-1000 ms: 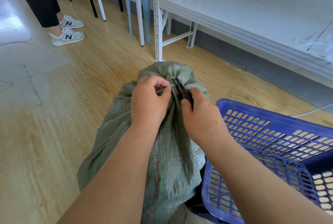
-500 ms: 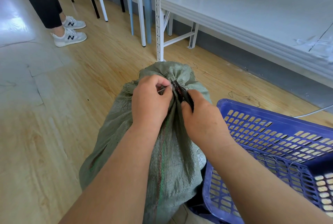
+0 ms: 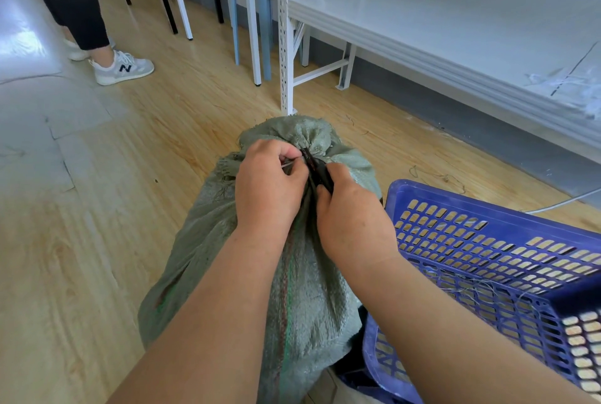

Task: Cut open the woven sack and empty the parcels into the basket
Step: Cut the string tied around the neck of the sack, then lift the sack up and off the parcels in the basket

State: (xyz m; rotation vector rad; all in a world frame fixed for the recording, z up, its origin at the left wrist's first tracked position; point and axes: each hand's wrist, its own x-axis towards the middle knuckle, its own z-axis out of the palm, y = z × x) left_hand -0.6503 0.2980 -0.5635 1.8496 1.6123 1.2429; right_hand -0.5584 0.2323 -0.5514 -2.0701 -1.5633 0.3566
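Observation:
A grey-green woven sack [image 3: 309, 299] stands on the wooden floor in front of me, its neck gathered and tied at the top. My left hand [image 3: 266, 189] pinches a thin white tie at the neck. My right hand [image 3: 351, 224] grips a black cutter [image 3: 317, 168] whose tip lies against the gathered neck. A purple slatted plastic basket [image 3: 487, 260] sits touching the sack on its right, tilted toward me. No parcels are visible; the sack hides its contents.
A white metal shelf rack [image 3: 422, 33] runs along the wall behind the sack, its post just beyond the sack's top. A blue stool [image 3: 257, 10] and chair legs stand farther back. A person's legs and sneakers [image 3: 120, 68] are at the upper left.
Both hands hold the same grip at the sack's neck, and the cutter has barely shifted. The person at the upper left has stepped slightly to the right.

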